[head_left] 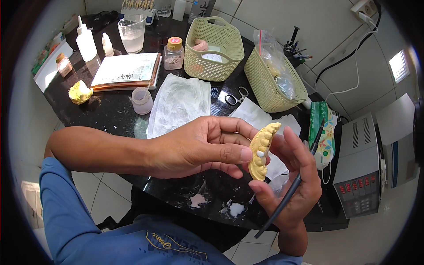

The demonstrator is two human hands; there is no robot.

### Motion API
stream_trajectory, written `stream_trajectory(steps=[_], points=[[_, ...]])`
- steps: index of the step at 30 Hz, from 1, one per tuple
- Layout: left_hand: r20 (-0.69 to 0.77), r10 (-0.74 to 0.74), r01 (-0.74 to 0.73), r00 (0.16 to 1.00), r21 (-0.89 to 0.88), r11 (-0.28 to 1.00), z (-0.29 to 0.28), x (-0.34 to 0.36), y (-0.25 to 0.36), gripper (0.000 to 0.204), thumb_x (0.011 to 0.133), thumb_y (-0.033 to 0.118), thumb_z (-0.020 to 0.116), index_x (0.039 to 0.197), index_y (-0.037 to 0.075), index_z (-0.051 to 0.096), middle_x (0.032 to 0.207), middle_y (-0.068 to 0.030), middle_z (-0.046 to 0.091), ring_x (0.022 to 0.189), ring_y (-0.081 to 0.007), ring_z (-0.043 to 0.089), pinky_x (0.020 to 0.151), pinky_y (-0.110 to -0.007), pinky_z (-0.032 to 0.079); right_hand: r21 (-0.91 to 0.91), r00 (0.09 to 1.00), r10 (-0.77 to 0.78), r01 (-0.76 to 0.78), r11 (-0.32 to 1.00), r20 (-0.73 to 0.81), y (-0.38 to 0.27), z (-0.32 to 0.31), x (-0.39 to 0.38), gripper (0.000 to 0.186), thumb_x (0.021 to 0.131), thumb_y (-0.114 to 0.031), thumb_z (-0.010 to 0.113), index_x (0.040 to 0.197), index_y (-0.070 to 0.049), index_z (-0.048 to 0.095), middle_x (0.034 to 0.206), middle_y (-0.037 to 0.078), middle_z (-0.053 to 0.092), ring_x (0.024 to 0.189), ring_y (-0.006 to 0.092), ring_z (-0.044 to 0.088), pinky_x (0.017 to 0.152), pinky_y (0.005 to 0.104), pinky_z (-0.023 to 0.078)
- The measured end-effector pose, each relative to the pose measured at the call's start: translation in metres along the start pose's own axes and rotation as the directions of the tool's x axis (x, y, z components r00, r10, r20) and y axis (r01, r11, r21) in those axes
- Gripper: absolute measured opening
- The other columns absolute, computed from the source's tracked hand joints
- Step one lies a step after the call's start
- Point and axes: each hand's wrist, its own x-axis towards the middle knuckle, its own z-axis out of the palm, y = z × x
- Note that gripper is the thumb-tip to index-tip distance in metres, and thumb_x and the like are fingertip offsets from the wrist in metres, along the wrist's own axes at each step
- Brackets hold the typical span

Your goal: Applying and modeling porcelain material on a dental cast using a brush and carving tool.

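Observation:
My left hand [207, 152] grips a yellow dental cast [259, 163] between thumb and fingers; the cast stands on end, with one white tooth [260, 153] among the yellow ones. My right hand [291, 185] is curled just right of the cast, a long dark pen-like tool [278, 207] held across its fingers. Its fingertips are close behind the cast; whether they touch it I cannot tell. Below my hands, a pinkish patch [197, 201] and a white patch [236, 209] lie on the black worktop [168, 190]. Crumpled white paper [247, 110] lies behind my hands.
Along the back stand two baskets [214, 66] [258, 79], bottles [86, 42], a jar [173, 55], a glass [131, 35] and a small cup [142, 101]. A notebook [121, 70], another cast [79, 92] and scissors [236, 97] lie there. At right are a green pack [318, 119] and a machine [355, 163].

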Motion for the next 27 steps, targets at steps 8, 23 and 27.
stream_trajectory(steps=[8, 23, 27], points=[[-0.08, 0.102, -0.088, 0.992, 0.166, 0.982, 0.003, -0.001, 0.0, 0.034, 0.085, 0.008, 0.067, 0.113, -0.001, 0.049, 0.113, -0.0156, 0.06, 0.102, -0.0183, 0.062, 0.089, -0.032, 0.053, 0.225, 0.969, 0.235, -0.213, 0.951, -0.078, -0.01, -0.004, 0.002, 0.049, 0.078, 0.004, 0.068, 0.123, 0.009, 0.05, 0.09, 0.017, 0.066, 0.083, 0.0175, 0.066, 0.075, 0.0273, 0.054], [-0.058, 0.123, -0.103, 0.991, 0.267, 0.958, 0.001, 0.0, -0.003, 0.037, 0.079, 0.005, 0.073, 0.108, 0.001, 0.051, 0.106, -0.0095, 0.06, 0.098, -0.0148, 0.06, 0.086, -0.029, 0.053, 0.23, 0.976, 0.217, -0.216, 0.949, 0.022, -0.006, -0.007, 0.003, 0.046, 0.076, 0.005, 0.069, 0.12, 0.006, 0.053, 0.083, 0.014, 0.068, 0.079, 0.016, 0.067, 0.075, 0.0267, 0.051], [-0.046, 0.164, -0.145, 0.985, 0.277, 0.95, 0.0, 0.0, -0.005, 0.033, 0.082, 0.006, 0.07, 0.109, -0.001, 0.054, 0.103, -0.0092, 0.062, 0.096, -0.0144, 0.062, 0.087, -0.027, 0.052, 0.224, 0.973, 0.227, -0.229, 0.947, 0.032, -0.007, -0.007, 0.002, 0.045, 0.077, 0.006, 0.068, 0.119, 0.006, 0.054, 0.083, 0.013, 0.067, 0.079, 0.0159, 0.067, 0.075, 0.0265, 0.051]])
